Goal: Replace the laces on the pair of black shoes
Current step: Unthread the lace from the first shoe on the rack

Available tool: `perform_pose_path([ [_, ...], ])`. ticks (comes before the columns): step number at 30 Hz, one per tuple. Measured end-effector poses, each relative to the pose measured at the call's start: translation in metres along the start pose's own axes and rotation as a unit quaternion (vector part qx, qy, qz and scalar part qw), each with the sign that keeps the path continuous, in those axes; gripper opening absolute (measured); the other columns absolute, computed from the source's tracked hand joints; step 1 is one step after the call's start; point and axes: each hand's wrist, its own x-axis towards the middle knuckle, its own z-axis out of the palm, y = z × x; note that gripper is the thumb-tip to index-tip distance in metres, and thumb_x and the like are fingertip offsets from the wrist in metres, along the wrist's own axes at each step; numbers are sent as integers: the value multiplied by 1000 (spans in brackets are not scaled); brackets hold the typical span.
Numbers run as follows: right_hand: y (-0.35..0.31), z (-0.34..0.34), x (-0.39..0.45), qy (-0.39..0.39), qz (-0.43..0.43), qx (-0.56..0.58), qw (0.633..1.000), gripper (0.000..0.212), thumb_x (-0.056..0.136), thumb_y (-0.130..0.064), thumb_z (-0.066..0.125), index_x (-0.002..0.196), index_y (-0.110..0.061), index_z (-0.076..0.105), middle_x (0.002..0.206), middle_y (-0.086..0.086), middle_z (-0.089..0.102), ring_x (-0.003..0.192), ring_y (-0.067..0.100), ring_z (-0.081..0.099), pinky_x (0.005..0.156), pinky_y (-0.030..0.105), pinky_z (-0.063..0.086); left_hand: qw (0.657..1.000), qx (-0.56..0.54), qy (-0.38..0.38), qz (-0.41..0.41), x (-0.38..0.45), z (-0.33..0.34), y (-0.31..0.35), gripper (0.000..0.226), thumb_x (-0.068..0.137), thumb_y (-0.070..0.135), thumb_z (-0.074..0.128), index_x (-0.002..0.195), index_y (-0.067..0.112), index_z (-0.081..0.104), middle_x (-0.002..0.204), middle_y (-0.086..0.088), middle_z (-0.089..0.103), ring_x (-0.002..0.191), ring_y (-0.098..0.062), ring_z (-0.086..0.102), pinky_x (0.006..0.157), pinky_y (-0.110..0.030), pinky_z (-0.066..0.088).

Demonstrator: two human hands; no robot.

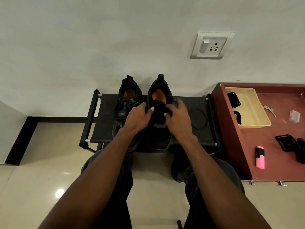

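Step looks like working the eyelet area of the right shoe (159, 103), which has no lace that I can see. Best done by holding both flaps steady and keeping the tongue flat between the thumbs. Left hand (137, 119) grips the left flap, fingers curled. Right hand (179, 120) pinches the right flap; whether it holds a lace end, cannot tell. Left shoe (127, 96), laces loose, sits just left of the left fingers. Rack (105, 129) lies under both.

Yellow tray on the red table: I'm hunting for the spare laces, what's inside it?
The tray holds two black bundles, one at its far left corner, another nearer. They look like coiled laces, but are too dark to confirm.
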Motion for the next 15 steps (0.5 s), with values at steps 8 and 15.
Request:
perform_pose_path([
  [8,-23,15,-11,-86,-146,-175,970,24,88,-19,61,109,-20,72,168,7,-5,152,33,-10,119,54,5,1000,-8,2,7,3,-2,-2,40,103,37,47,81,5,56,74,-11,63,63,-28,62,66,-50,55],
  [15,-28,26,-16,16,-108,-146,983,25,80,-7,63,105,-4,67,159,21,28,144,37,22,111,56,27,999,38,8,17,4,-1,-1,33,101,28,49,71,14,48,71,-6,56,64,-24,53,55,-33,35],
])
